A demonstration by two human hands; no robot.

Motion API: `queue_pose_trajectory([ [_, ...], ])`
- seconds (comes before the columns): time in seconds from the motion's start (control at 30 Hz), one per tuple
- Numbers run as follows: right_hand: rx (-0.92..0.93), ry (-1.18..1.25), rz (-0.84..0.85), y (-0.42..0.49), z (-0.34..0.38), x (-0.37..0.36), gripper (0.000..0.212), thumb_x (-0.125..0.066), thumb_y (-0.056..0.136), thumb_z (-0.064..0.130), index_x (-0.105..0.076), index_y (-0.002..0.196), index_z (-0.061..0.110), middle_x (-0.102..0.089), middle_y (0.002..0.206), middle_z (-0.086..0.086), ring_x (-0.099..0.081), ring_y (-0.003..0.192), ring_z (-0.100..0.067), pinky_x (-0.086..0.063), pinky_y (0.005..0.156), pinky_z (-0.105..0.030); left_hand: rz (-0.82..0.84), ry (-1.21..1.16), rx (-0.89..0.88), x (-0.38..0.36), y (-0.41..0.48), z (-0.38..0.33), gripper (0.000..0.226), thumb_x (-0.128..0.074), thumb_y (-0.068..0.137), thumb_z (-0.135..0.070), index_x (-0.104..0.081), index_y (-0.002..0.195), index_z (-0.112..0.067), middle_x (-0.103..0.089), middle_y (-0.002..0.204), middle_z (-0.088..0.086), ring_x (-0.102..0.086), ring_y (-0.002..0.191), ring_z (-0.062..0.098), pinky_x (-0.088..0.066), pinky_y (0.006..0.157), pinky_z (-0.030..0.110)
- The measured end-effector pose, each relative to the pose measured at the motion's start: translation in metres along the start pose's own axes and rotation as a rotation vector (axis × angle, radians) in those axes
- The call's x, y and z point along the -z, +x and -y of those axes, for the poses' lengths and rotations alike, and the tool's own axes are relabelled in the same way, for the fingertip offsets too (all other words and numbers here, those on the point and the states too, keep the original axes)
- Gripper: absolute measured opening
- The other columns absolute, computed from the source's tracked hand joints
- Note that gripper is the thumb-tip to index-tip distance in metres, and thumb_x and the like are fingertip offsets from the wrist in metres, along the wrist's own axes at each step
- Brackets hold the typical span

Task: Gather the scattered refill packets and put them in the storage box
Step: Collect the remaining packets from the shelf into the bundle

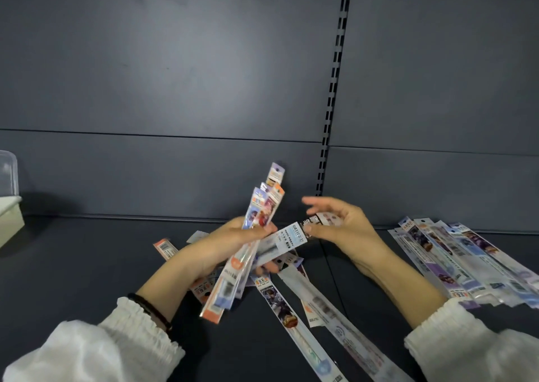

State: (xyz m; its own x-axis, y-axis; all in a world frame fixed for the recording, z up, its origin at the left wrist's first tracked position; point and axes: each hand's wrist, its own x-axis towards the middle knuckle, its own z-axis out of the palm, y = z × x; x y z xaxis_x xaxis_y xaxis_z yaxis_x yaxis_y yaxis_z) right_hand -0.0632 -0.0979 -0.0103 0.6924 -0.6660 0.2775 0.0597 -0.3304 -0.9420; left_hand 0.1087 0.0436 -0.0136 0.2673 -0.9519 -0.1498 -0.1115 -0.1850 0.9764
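Observation:
My left hand [224, 243] grips a bundle of several long refill packets [256, 221], fanned upward above the dark shelf. My right hand [344, 230] pinches one end of a pale blue-and-white packet [287, 241] with thumb and fingers, and its other end lies against the bundle in my left hand. More packets lie loose on the shelf under my hands [291, 314]. Another pile of packets [466, 262] spreads out at the right. The storage box [10, 215], pale with a clear lid part, shows only partly at the far left edge.
The dark shelf surface [87, 265] runs between the box and my hands. A dark back panel with a slotted upright [332, 90] rises behind. An orange-edged packet [166, 247] lies left of my left hand.

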Motion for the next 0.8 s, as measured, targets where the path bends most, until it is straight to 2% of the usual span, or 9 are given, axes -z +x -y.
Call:
queue_pose_trajectory([
  [0.1,-0.016,0.184,-0.155,0.002,-0.004,-0.006,0.065,-0.075,0.074,-0.005,-0.054,0.123,0.032,-0.063,0.109,-0.005,-0.065,0.094,-0.014,-0.054,0.079,-0.025,0.161,0.022,-0.039,-0.003,-0.002,0.001,0.031,-0.06,0.092,-0.027,-0.055,0.122,-0.018,-0.073,0.108,0.011,-0.071,0.079,0.022,-0.059,0.072,0.035],
  [0.2,-0.078,0.412,-0.202,0.002,-0.007,-0.011,0.07,-0.072,0.077,-0.006,-0.044,0.132,0.025,-0.063,0.114,-0.011,-0.067,0.099,-0.018,-0.055,0.074,-0.026,0.161,-0.071,-0.043,-0.006,0.001,0.002,0.029,-0.059,0.091,-0.018,-0.055,0.119,-0.013,-0.074,0.099,0.011,-0.071,0.075,0.023,-0.06,0.07,0.036],
  [0.3,-0.085,0.488,-0.166,0.001,-0.007,-0.017,0.064,-0.07,0.079,-0.005,-0.043,0.131,0.02,-0.065,0.111,-0.011,-0.071,0.09,-0.012,-0.056,0.069,-0.022,0.209,-0.157,-0.03,-0.013,-0.002,0.0,0.024,-0.055,0.093,-0.016,-0.055,0.116,-0.011,-0.075,0.093,0.01,-0.073,0.077,0.023,-0.06,0.066,0.032],
  [0.4,-0.099,0.461,-0.014,0.0,-0.005,-0.019,0.054,-0.069,0.081,0.003,-0.047,0.128,0.017,-0.069,0.103,-0.01,-0.071,0.086,-0.014,-0.057,0.072,-0.024,0.197,-0.235,-0.05,-0.018,-0.005,-0.002,0.02,-0.053,0.094,-0.019,-0.057,0.113,-0.015,-0.075,0.098,0.013,-0.074,0.082,0.025,-0.059,0.065,0.03],
  [0.47,-0.115,0.306,0.136,-0.001,-0.002,-0.013,0.048,-0.07,0.081,0.012,-0.051,0.125,0.017,-0.07,0.1,-0.009,-0.069,0.084,-0.016,-0.056,0.074,-0.027,0.106,-0.234,-0.073,-0.016,-0.004,-0.002,0.019,-0.054,0.094,-0.022,-0.058,0.112,-0.017,-0.076,0.093,0.011,-0.073,0.073,0.021,-0.058,0.061,0.029],
  [0.57,-0.006,-0.257,0.338,-0.002,-0.005,0.0,0.032,-0.077,0.078,0.023,-0.065,0.107,0.024,-0.069,0.092,0.003,-0.065,0.083,-0.008,-0.052,0.075,-0.023,-0.089,-0.352,-0.116,-0.008,0.002,0.0,0.019,-0.057,0.092,-0.024,-0.058,0.107,-0.013,-0.074,0.077,0.006,-0.065,0.053,0.014,-0.054,0.052,0.026],
  [0.63,0.045,-0.525,0.461,-0.002,-0.012,0.006,0.025,-0.08,0.073,0.033,-0.07,0.096,0.027,-0.069,0.094,0.011,-0.062,0.087,0.0,-0.047,0.074,-0.018,-0.186,-0.46,-0.152,-0.002,0.005,0.003,0.014,-0.059,0.091,-0.024,-0.056,0.098,-0.012,-0.068,0.065,0.001,-0.058,0.046,0.012,-0.052,0.048,0.024],
  [0.73,0.015,-0.679,0.585,-0.003,-0.019,0.008,0.034,-0.081,0.068,0.044,-0.067,0.097,0.033,-0.059,0.103,0.017,-0.052,0.102,0.003,-0.043,0.089,-0.02,-0.211,-0.577,-0.193,0.001,0.009,0.006,0.013,-0.059,0.092,-0.024,-0.05,0.086,-0.017,-0.053,0.057,-0.001,-0.047,0.043,0.01,-0.048,0.047,0.024],
  [0.8,0.048,-0.734,0.55,0.0,-0.024,0.009,0.038,-0.08,0.068,0.047,-0.065,0.099,0.032,-0.055,0.105,0.016,-0.047,0.104,0.002,-0.041,0.091,-0.019,-0.213,-0.61,-0.209,0.001,0.01,0.007,0.014,-0.059,0.092,-0.025,-0.048,0.085,-0.018,-0.048,0.056,-0.002,-0.043,0.041,0.009,-0.046,0.046,0.023],
])
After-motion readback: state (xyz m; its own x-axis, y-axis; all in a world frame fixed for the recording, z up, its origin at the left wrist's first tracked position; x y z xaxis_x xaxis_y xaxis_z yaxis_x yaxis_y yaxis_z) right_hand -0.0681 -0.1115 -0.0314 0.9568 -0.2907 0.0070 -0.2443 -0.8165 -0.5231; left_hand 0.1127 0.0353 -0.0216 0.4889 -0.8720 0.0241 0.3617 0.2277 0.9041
